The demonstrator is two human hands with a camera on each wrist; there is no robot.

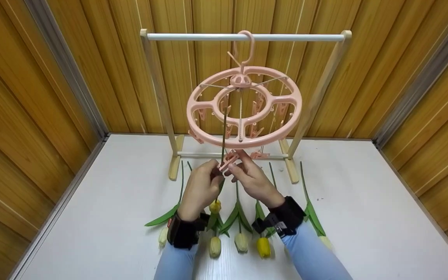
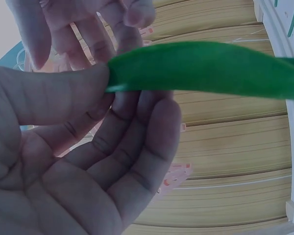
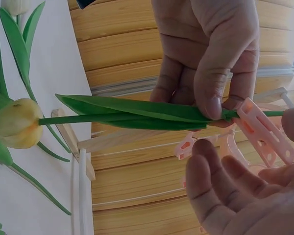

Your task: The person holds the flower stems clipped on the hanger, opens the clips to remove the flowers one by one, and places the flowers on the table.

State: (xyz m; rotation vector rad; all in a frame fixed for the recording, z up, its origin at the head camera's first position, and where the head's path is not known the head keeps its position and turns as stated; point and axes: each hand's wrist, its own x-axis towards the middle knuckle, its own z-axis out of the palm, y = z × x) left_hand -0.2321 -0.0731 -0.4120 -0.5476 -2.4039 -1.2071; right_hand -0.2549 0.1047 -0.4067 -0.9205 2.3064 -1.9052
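Observation:
My left hand (image 1: 202, 186) pinches an upside-down yellow tulip (image 3: 17, 123) by its stem and leaf base. Its green leaf (image 2: 201, 68) runs out from under the left thumb. The bare stem (image 1: 224, 136) points up past the front rim of a pink round clip hanger (image 1: 243, 144). My right hand (image 1: 255, 179) holds a pink clothespin (image 3: 264, 132) between thumb and fingers, below that rim. In the right wrist view the clothespin's end lies against the stem, just beside the left fingertips. Whether its jaws have closed on the stem I cannot tell.
The hanger hooks over a white rod (image 1: 193, 37) on a wooden stand (image 1: 317, 97). Other pink clips (image 1: 255, 130) dangle around it. Several tulips lie on the white table (image 1: 123, 186), among them a yellow one (image 1: 263, 247) and a white one (image 1: 241, 242). Wood-look panels (image 1: 130, 77) surround the table.

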